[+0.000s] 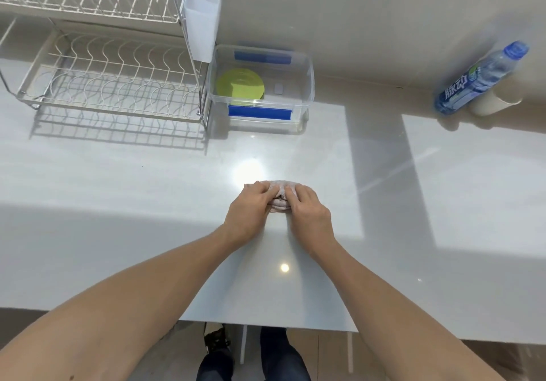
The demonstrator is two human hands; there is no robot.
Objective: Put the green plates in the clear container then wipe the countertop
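Observation:
Green plates [240, 83] lie stacked flat inside the clear container [307, 85], which has blue clips and stands at the back of the white countertop [118, 203]. A small pinkish cloth [280, 189], bunched up, rests on the countertop's middle. My left hand [249, 206] and my right hand [307, 212] press down on it side by side, fingers curled over the cloth. Most of the cloth is hidden under the fingers.
A white wire dish rack [112, 82] stands at the back left, with a white plastic holder [202, 11] hanging on its side. A blue-labelled water bottle [478, 81] and a pale cup [493, 101] stand at the back right. The counter's front edge runs near my legs.

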